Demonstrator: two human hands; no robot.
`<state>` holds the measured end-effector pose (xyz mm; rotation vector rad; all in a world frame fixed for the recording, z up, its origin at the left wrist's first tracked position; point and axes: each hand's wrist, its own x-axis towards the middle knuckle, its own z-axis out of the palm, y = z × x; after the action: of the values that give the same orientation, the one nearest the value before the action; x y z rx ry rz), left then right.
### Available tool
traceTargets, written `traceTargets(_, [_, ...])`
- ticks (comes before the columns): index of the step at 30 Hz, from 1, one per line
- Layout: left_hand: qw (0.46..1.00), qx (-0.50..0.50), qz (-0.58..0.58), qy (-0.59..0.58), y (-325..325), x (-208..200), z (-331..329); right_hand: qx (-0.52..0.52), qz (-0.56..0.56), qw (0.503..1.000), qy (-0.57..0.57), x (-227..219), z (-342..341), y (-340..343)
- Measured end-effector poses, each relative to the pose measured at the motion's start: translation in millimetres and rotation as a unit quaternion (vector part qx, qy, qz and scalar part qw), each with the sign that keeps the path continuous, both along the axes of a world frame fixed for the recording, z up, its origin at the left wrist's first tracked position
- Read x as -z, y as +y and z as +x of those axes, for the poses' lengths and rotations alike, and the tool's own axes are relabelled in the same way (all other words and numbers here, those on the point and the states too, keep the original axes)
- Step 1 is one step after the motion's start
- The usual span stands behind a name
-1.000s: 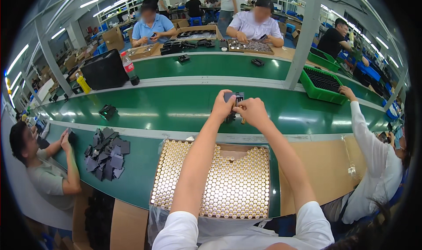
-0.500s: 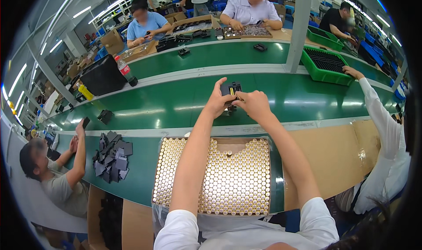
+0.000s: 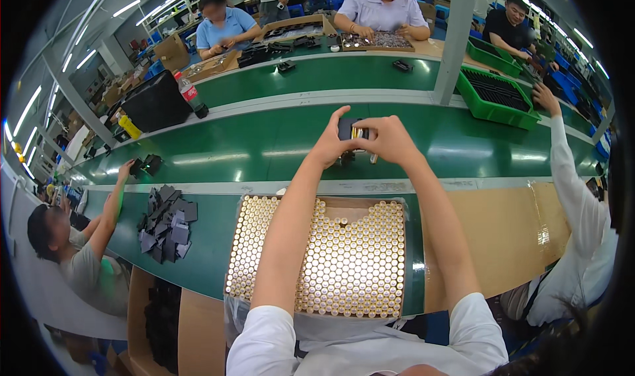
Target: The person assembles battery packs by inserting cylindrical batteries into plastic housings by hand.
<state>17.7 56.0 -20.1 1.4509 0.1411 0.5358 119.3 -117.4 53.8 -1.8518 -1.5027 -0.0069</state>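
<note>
At upper centre, your left grip (image 3: 327, 144) clasps the black case (image 3: 344, 129), likely steadying it for your right hand (image 3: 395, 140), hold unclear.

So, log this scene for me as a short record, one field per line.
Left hand: holding small black case
Right hand: at the case's right side, by a gold-coloured piece; firmness of grip unclear
Below the hands: cardboard box of tightly packed gold-rimmed cylinders, cardboard showing at its far side
Left of box: pile of dark flat pieces
Right of box: brown cardboard sheet
Far right: green tray of black parts
</note>
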Motion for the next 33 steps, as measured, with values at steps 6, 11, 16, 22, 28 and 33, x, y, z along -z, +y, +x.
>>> traceTargets(6, [0.998, 0.037, 0.041, -0.016, -9.2, 1.3, 7.1, 0.073, 0.100, 0.990, -0.069, 9.5, 20.0, 25.0])
traceTargets(11, [0.998, 0.015, 0.068, -0.007, -0.6, 19.7, 3.2, 0.071, 0.113, 0.979, -0.153, 32.0, 11.6, 38.5])
traceTargets(16, [0.999, 0.020, -0.033, 0.009, -7.1, 4.4, 9.0, 0.073, 0.117, 0.987, -0.078, 33.1, 24.5, 34.3])
traceTargets(22, [0.998, -0.049, 0.015, 0.027, -6.7, 1.2, 3.8, 0.127, 0.078, 0.981, 0.123, 34.5, 26.3, 31.8])
traceTargets(28, [0.989, -0.100, 0.104, 0.032, -4.0, 1.4, 3.1, 0.114, 0.061, 0.956, 0.265, 47.9, 23.2, 39.4])
traceTargets(33, [0.974, -0.151, 0.164, 0.038, -9.8, -5.7, 0.3, 0.110, 0.062, 0.953, 0.275, 57.2, 26.8, 41.7])
